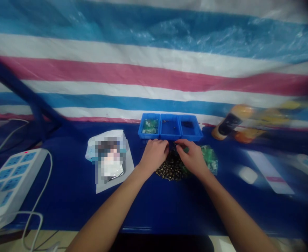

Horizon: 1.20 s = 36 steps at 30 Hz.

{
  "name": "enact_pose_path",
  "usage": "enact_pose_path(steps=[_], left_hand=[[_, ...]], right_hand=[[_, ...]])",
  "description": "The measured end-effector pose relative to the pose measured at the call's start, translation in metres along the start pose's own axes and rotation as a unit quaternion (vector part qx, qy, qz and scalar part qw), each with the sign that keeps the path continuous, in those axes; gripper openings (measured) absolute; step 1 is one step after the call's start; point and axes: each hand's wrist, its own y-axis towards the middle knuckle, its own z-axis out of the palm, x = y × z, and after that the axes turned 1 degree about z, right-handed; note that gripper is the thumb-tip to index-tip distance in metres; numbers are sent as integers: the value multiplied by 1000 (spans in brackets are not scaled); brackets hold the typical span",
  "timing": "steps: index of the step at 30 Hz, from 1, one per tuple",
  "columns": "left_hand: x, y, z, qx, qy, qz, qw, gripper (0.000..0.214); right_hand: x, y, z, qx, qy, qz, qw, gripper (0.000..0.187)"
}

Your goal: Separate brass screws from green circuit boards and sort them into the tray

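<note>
"Where's the heap of small dark parts [172, 169] lying?"

"On the blue mat, directly in front of the blue three-compartment tray [170, 137], and partly under both hands."

"Which way does it run?"

"Its long axis runs roughly side to side, parallel to the tray's front wall. It's a loose, spread-out heap, though, so that's only rough."

"Which hand is nearer?"

"Neither clearly. The left hand [153, 155] covers the heap's left end and the right hand [192, 157] its right end. Both hands reach toward the tray's front wall and almost meet there."

"And the grip?"

"Both hands are curled and narrow, not spread wide. Whether either holds a part, I can't tell; anything that small is hidden or too tiny to make out. A bag of green parts [209, 159] lies just beside the right hand, in front of the tray's right end."
</note>
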Motion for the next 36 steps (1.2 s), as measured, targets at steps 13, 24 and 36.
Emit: enact_pose_path(steps=[13, 24, 36], left_hand=[[-11, -10, -6, -50, -435, -201, 876, 18], [12, -126, -66, -211, 24, -351, 912, 37], [44, -167, -67, -172, 78, -396, 899, 43]], right_hand=[[14, -3, -4, 9, -9, -91, 996, 16], [16, -8, 0, 54, 10, -24, 998, 45], [8, 3, 2, -19, 288, 92, 953, 51]])
